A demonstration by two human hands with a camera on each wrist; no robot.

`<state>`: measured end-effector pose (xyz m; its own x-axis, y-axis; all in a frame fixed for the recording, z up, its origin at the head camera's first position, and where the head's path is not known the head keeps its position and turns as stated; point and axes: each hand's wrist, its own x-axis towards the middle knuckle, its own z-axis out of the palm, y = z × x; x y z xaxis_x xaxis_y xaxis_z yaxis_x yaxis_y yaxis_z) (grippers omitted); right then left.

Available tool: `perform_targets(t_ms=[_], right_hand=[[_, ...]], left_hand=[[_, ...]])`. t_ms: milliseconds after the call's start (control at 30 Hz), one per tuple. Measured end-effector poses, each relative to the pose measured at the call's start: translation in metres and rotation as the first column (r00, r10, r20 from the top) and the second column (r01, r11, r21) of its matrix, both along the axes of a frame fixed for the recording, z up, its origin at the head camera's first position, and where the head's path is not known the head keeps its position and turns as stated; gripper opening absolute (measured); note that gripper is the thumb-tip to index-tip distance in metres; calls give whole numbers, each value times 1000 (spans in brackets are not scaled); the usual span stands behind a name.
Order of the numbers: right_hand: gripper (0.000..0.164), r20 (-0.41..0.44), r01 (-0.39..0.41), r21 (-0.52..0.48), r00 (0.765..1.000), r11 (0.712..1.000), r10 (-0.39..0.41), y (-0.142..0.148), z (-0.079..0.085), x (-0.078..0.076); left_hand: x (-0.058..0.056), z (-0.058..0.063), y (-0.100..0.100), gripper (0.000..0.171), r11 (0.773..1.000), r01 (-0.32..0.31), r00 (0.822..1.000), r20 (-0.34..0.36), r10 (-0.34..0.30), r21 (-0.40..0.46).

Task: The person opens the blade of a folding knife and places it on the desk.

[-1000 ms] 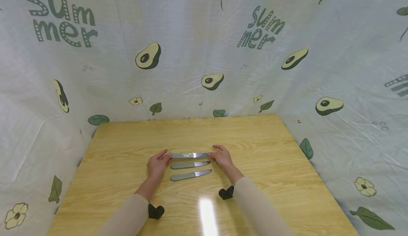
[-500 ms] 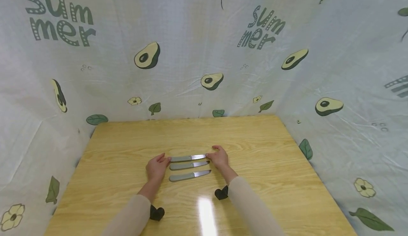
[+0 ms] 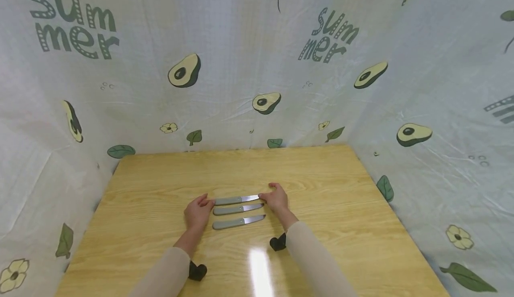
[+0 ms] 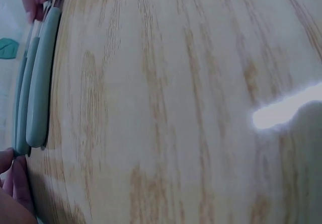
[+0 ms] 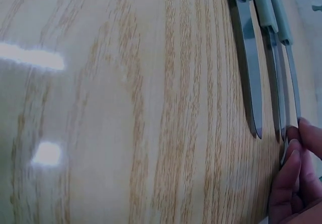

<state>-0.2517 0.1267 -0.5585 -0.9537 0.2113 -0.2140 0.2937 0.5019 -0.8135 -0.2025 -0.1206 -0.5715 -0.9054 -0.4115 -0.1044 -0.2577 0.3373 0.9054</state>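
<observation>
Three small knives with grey-green handles lie side by side, blades to the right. The far knife [image 3: 229,200] is between my hands. My left hand [image 3: 196,213] pinches its handle end, and my right hand [image 3: 277,200] pinches its blade tip between thumb and finger, hiding the tip. Close in front lies the middle knife [image 3: 230,210], almost parallel to it. The near knife [image 3: 229,224] rests a little farther off toward me, its handle [image 4: 41,88] foremost in the left wrist view. In the right wrist view its bare blade [image 5: 251,75] points toward my right hand's side.
The knives are on a wood-grain table [image 3: 329,176]. A pale cloth [image 3: 229,34] printed with avocados and leaves hangs behind the table and along its sides. A bright reflection of light shows on the near part of the tabletop.
Both hands have drawn the far knife slightly toward me, so that its gap to the middle knife has narrowed. In the last half second hardly anything moved.
</observation>
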Motion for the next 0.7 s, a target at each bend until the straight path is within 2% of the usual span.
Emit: perform_targets(t_ms=[167, 400, 600, 700], right_hand=[[65, -37, -5, 23, 999, 1000, 6, 2, 3, -1], [65, -44, 3, 11, 999, 1000, -2, 3, 4, -1], [66, -6, -2, -92, 1000, 996, 2, 2, -3, 0], [64, -22, 1, -105, 1000, 994, -4, 3, -3, -1]], left_hand=[[-3, 0, 1, 42, 1000, -8, 1000, -10, 8, -4], [-3, 1, 0, 42, 1000, -10, 999, -33, 9, -18], [2, -1, -2, 44, 1000, -13, 1000, 23, 13, -26], [2, 0, -1, 45, 1000, -8, 999, 33, 9, -24]])
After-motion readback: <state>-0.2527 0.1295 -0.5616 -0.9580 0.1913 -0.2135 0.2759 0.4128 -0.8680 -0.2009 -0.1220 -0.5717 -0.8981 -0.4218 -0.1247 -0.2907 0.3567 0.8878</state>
